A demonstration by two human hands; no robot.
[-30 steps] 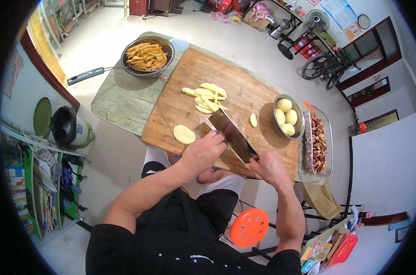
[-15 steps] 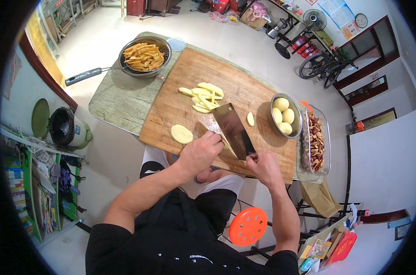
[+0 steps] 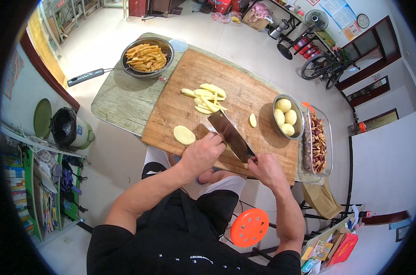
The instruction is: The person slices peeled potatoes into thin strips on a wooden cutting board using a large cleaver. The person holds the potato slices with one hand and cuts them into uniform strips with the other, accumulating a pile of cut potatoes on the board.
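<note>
My right hand (image 3: 266,168) is closed round the handle of a wide cleaver (image 3: 231,135), whose blade slants up and left across the near part of a wooden cutting board (image 3: 244,98). Bent fingers of my left hand (image 3: 204,150) press on a potato piece beside the blade; that piece is mostly hidden by the hand and cleaver. Left of this hand lies a flat potato slice (image 3: 184,135). Cut potato sticks (image 3: 207,97) are heaped beyond the blade's tip, and a small potato offcut (image 3: 253,120) lies to its right.
A metal bowl (image 3: 301,130) with several peeled potatoes stands at the board's right edge, beside a glass dish (image 3: 328,168) of reddish-brown pieces. At the far left, a handled pan (image 3: 171,63) holds yellow-brown strips. An orange stool (image 3: 249,228) stands below the table.
The cleaver blade has swung left and lower, closer to my left hand. Both hands stay at nearly the same spots, and the whole view has shifted slightly.
</note>
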